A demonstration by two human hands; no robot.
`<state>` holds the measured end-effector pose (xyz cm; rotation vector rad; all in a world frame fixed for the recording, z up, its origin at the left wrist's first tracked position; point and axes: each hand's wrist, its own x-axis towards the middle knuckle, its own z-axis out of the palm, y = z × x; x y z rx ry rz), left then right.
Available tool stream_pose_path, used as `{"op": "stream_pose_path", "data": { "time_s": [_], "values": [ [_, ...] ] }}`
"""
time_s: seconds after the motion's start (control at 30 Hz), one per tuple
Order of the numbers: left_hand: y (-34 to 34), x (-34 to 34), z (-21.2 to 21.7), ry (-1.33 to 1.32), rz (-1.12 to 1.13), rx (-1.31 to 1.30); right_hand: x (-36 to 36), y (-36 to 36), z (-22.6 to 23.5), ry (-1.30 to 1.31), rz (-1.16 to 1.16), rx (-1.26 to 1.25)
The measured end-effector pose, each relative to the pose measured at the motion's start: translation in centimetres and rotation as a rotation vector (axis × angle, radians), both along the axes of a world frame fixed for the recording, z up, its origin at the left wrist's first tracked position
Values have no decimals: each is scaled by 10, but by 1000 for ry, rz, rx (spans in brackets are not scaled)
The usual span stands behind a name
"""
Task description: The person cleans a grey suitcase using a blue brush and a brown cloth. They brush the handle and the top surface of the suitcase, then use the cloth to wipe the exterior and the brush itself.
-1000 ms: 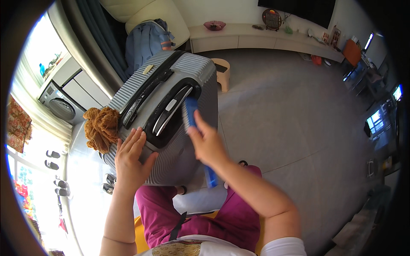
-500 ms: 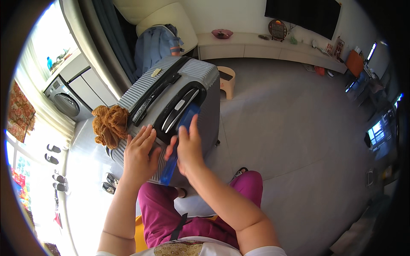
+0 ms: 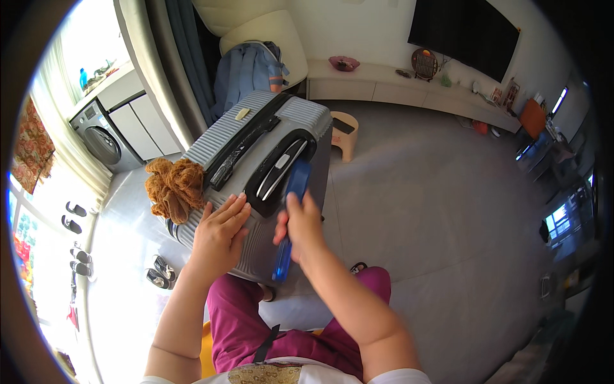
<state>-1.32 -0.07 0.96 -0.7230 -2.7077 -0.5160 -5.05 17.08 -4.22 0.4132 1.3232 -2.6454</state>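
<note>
A silver-grey ribbed suitcase [image 3: 304, 115] stands before my knees, its black telescopic handle [image 3: 222, 174] and black carry handle [image 3: 279, 169] facing up. My left hand [image 3: 220, 237] lies on its near part, fingers stretched out and holding nothing. In my right hand [image 3: 303, 229] is a long blue tool [image 3: 283, 261] with a see-through lower end; its exact kind I cannot make out. This tool is tilted along the suitcase's right edge; whether it touches there I cannot tell. A crumpled brown cloth [image 3: 174, 190] rests on the suitcase's left corner, beside my left hand.
Behind the suitcase, a blue backpack [image 3: 246, 77] leans on a cream chair [image 3: 281, 38]. A small beige stool [image 3: 347, 144] stands to its right. A low cabinet [image 3: 390, 93] runs along the far wall. Black shoes [image 3: 161, 271] lie on the floor at left.
The blue tool and my right hand have shifted right and turned more upright. My left hand stays flat on the suitcase. The whole view has moved slightly.
</note>
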Motion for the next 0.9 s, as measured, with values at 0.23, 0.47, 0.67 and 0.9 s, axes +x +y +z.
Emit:
{"op": "stream_pose_path", "data": {
  "time_s": [0.23, 0.47, 0.67, 0.9],
  "values": [
    [4, 2, -2, 7, -2, -25, -28, 11, 9, -54, -79, -138],
    [3, 3, 0, 24, 15, -36, 53, -3, 16, -36, 209, -154],
    [9, -11, 15, -148, 58, -123, -6, 51, 12, 101, -41, 153],
    [44, -44, 19, -145, 228, -341, -56, 33, -55, 340, -217, 897]
  ]
}}
